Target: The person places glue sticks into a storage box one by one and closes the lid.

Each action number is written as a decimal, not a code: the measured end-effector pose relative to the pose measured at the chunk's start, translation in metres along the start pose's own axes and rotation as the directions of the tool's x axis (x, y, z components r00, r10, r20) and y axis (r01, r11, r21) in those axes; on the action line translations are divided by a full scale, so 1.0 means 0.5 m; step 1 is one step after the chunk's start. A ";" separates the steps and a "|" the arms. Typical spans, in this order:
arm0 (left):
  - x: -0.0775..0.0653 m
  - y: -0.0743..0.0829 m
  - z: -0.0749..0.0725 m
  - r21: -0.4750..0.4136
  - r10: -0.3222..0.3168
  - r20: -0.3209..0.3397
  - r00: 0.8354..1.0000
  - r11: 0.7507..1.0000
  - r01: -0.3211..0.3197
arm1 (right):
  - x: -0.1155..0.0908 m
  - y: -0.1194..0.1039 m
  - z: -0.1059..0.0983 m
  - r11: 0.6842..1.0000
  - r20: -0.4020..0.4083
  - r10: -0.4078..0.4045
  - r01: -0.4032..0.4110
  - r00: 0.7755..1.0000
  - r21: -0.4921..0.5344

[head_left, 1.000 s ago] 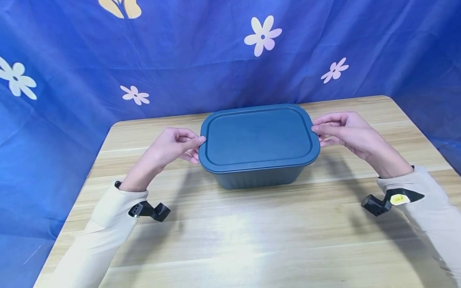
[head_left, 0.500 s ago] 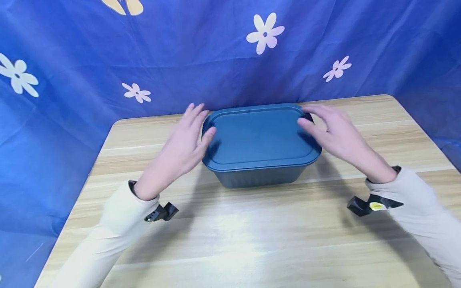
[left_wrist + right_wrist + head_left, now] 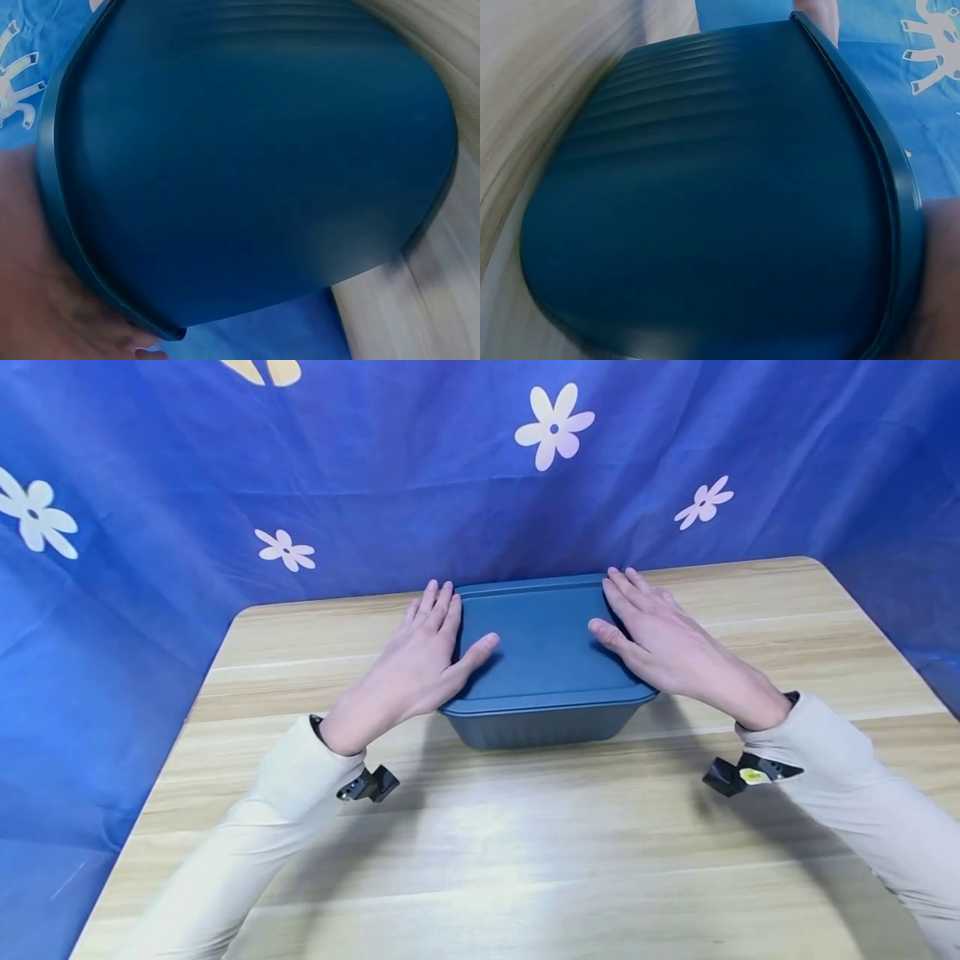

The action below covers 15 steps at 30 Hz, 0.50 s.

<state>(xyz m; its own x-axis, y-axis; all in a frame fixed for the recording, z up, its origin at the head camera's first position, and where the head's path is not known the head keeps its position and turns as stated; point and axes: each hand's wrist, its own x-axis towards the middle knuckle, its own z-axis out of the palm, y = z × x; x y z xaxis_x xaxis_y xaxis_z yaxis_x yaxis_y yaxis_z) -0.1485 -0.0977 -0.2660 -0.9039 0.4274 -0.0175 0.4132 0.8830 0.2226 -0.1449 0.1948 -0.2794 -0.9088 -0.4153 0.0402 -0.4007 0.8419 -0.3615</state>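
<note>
A dark blue storage box [image 3: 543, 729] with rounded corners stands near the back of the table. Its flat blue lid [image 3: 540, 643] covers the top. My left hand [image 3: 408, 672] lies with straight fingers on the lid's left end, thumb pointing inward. On the right end of the lid rests my right hand [image 3: 667, 639], its fingers also straight. In the left wrist view the box wall [image 3: 255, 165] fills most of the frame, with the lid's rim against the hand. The right wrist view shows the box's ribbed side [image 3: 675, 105]. The box's inside is hidden.
The wooden table [image 3: 480, 860] has rounded back corners. Behind it hangs a blue curtain [image 3: 420, 468] with pale flowers, close to the box's back side. Each wrist wears a small black camera, one on the left sleeve [image 3: 225, 852].
Both hands have let go of the lid's end edges, lifted with fingers spreading, and come down flat on top of the lid's two ends. The box stays in about the same place.
</note>
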 end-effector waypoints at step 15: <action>-0.005 -0.005 0.006 -0.013 -0.018 0.015 1.000 1.000 0.018 | 0.007 0.002 0.017 1.000 0.003 0.006 -0.006 1.000 0.023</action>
<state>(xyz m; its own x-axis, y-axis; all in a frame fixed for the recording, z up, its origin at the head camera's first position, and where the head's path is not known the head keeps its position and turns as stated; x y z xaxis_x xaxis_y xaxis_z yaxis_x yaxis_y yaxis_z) -0.1469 -0.1003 -0.2695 -0.9094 0.4143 -0.0357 0.3952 0.8879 0.2354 -0.1473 0.1913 -0.2874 -0.9107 -0.4115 0.0357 -0.3928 0.8361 -0.3830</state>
